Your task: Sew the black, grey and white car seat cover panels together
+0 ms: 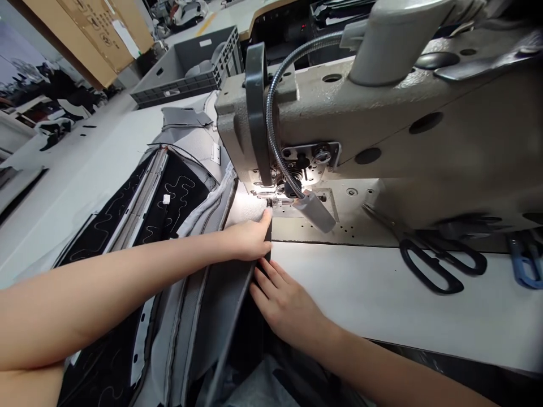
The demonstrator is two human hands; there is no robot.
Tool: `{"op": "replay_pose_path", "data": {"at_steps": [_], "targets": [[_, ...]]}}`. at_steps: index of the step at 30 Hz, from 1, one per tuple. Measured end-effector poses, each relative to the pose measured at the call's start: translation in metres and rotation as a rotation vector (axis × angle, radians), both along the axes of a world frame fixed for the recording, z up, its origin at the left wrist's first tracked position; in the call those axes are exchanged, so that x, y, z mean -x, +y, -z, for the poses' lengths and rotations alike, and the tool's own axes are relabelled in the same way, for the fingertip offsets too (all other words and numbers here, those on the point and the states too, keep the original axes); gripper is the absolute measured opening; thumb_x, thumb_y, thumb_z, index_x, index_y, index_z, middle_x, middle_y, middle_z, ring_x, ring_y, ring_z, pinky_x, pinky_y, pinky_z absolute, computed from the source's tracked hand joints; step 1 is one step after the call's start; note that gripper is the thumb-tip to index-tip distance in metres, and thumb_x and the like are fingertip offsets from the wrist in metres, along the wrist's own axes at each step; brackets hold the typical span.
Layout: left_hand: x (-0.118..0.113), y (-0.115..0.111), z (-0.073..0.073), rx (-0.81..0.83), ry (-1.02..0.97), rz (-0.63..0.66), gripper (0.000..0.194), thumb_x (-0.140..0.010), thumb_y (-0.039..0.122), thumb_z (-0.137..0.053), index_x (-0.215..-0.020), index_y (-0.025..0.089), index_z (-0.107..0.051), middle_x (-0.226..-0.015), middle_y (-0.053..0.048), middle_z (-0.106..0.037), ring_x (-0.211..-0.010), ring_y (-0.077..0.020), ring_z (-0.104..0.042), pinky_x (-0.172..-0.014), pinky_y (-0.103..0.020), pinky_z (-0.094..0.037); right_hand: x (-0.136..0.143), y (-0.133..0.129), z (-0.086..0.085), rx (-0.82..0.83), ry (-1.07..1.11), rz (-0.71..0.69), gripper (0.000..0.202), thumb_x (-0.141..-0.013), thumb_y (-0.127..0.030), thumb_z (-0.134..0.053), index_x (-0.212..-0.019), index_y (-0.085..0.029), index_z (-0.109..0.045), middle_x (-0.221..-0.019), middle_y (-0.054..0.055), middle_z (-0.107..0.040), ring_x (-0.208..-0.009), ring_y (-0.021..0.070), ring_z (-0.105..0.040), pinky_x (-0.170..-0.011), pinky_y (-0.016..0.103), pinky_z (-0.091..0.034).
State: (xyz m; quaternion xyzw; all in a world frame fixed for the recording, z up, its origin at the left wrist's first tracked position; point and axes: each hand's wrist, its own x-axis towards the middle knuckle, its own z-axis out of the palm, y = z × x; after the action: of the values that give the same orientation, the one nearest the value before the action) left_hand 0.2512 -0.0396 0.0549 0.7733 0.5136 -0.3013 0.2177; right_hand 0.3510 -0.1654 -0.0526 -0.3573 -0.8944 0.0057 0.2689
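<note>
A large grey and black fabric cover [220,299], sewn from several padded panels, lies folded to the left of the sewing machine [322,118]. Its right edge runs under the lit presser foot [270,201]. My left hand [248,238] holds that edge just in front of the foot, with a finger pointing toward the needle area. Closer to me, my right hand [282,299] grips the dark edge of the same cover, its fingertips almost touching my left hand. The right thumb is hidden, and so is the needle tip.
Black-handled scissors [432,265] rest on the machine bed at the right, near a blue-handled tool [526,263]. A flexible lamp [314,212] hangs over the bed. Behind the cover stands a grey plastic crate [178,90], with a cardboard box [97,34] farther left.
</note>
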Motion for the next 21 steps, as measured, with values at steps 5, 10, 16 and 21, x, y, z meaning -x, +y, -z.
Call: {"op": "replay_pose_path", "data": {"at_steps": [5, 10, 16, 21], "targets": [[0.056, -0.107, 0.004, -0.095, -0.250, 0.045, 0.075, -0.084, 0.038, -0.045, -0.151, 0.018, -0.016, -0.154, -0.011, -0.026, -0.135, -0.0293, -0.038, -0.105, -0.039, -0.039, 0.008, -0.021, 0.013, 0.049, 0.155, -0.060, 0.035, -0.083, -0.010, -0.049, -0.115, -0.012, -0.064, -0.115, 0.016, -0.064, -0.121, 0.0308, -0.050, -0.108, 0.057, -0.036], [0.095, -0.203, 0.079, -0.586, -0.304, 0.058, 0.103, -0.062, 0.000, -0.044, -0.152, 0.021, 0.002, -0.156, -0.013, -0.020, -0.144, -0.0327, -0.016, -0.110, -0.062, -0.022, 0.021, -0.038, 0.017, 0.056, 0.352, -0.053, 0.039, -0.087, -0.007, -0.042, -0.118, -0.018, -0.063, -0.111, 0.010, -0.066, -0.114, 0.0257, -0.055, -0.108, 0.055, -0.039], [0.121, -0.192, 0.112, -0.761, -0.432, 0.014, 0.082, -0.076, -0.003, -0.036, -0.152, 0.020, -0.011, -0.149, -0.012, -0.036, -0.142, -0.0257, -0.024, -0.114, -0.050, -0.023, 0.020, -0.040, 0.016, -0.016, 0.273, -0.069, 0.034, -0.089, -0.010, -0.044, -0.114, -0.015, -0.066, -0.105, 0.012, -0.066, -0.105, 0.0274, -0.059, -0.103, 0.049, -0.045], [0.131, -0.177, 0.096, -0.659, -0.545, 0.125, 0.083, -0.073, 0.000, -0.033, -0.151, 0.021, -0.017, -0.149, -0.007, -0.037, -0.142, -0.0246, -0.025, -0.114, -0.048, -0.023, 0.025, -0.044, 0.019, -0.053, 0.271, -0.032, 0.034, -0.088, -0.010, -0.044, -0.113, -0.014, -0.067, -0.103, 0.013, -0.066, -0.107, 0.0297, -0.058, -0.101, 0.050, -0.046]]}}
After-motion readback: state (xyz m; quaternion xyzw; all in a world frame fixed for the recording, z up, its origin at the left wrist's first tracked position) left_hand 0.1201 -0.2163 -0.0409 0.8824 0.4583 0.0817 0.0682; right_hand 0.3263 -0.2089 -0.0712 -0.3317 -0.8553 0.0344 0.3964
